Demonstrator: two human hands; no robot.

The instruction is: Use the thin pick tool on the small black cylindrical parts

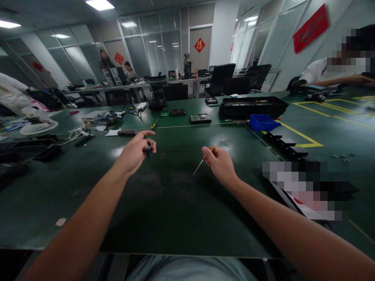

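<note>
My left hand (135,152) is raised over the green table (164,203), its fingers pinched round a small black round part (148,148). My right hand (219,162) is closed on a thin screwdriver (199,166) whose metal shaft points down and to the left, its tip just above the table top. The two hands are about a hand's width apart above the middle of the table.
Farther back lie a hard drive (200,118), a circuit board (177,112), a blue bin (263,122) and a long black tray (252,107). Cables and tools clutter the left side. Small black blocks (288,142) line the right. Another person sits at the far right.
</note>
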